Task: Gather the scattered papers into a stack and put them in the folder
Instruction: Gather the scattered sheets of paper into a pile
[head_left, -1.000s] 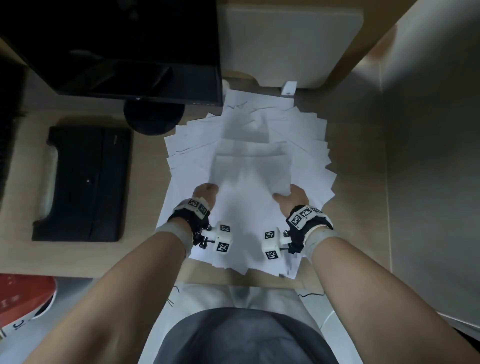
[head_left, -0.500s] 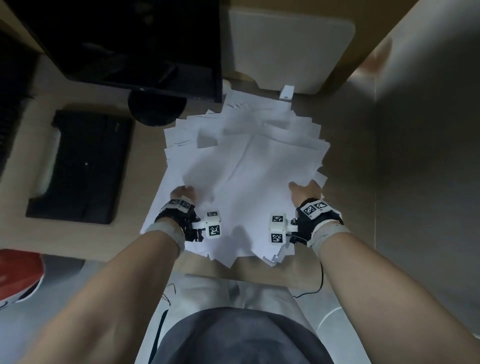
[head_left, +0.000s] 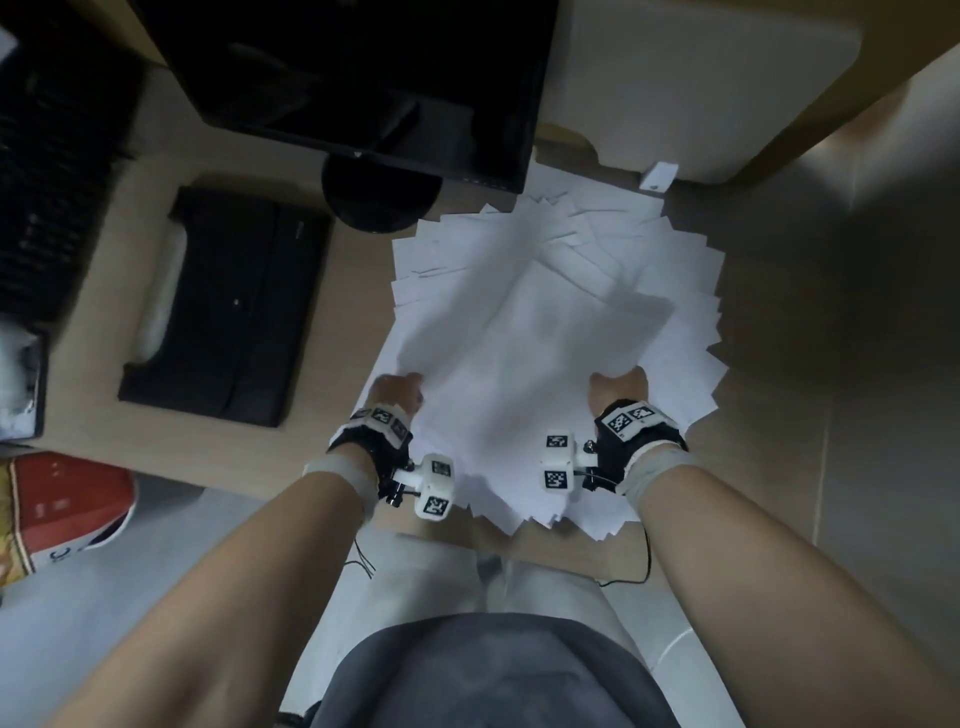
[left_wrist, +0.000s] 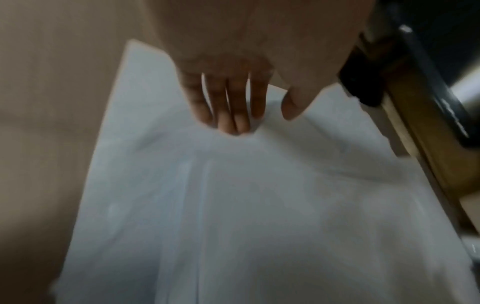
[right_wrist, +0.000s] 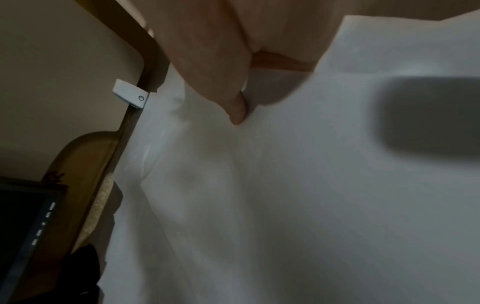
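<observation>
Here, nearest the person, the left hand (head_left: 397, 391) at about seven o'clock of the fanned white papers (head_left: 550, 353) and the right hand (head_left: 621, 387) at about five o'clock each hold a side of the top sheets, left fingertips (left_wrist: 235, 125) pressed on the paper with the thumb alongside, right thumb (right_wrist: 237, 111) pinching a sheet against fingers hidden beneath. The papers lie spread on the wooden desk (head_left: 332, 291). At nine o'clock lies the closed black folder (head_left: 228, 306); at eleven o'clock stands a dark monitor (head_left: 374, 78).
</observation>
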